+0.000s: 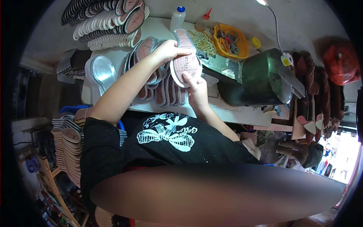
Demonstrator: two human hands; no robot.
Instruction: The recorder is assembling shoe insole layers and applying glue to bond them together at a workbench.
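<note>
An insole [188,62] with a pinkish patterned face and a pale rim is held up over the table, its narrow end pointing away from me. My left hand [171,51] is closed on its left edge, with the thumb lying across the face. Lower down, my right hand [194,85] grips the wide near end, thumb on top and fingers partly hidden beneath. Directly below and to the left lie overlapping rows of similar insoles [162,92]. A shiny silver sole-shaped piece [103,70] rests farther left.
Just right of my hands stands a dark green machine [261,77]. Behind are a yellow basket [231,41] of tools, a tangle of thread [204,41], a blue-capped bottle [177,19] and a red-tipped bottle [203,22]. Stacked soles [109,26] fill the far left.
</note>
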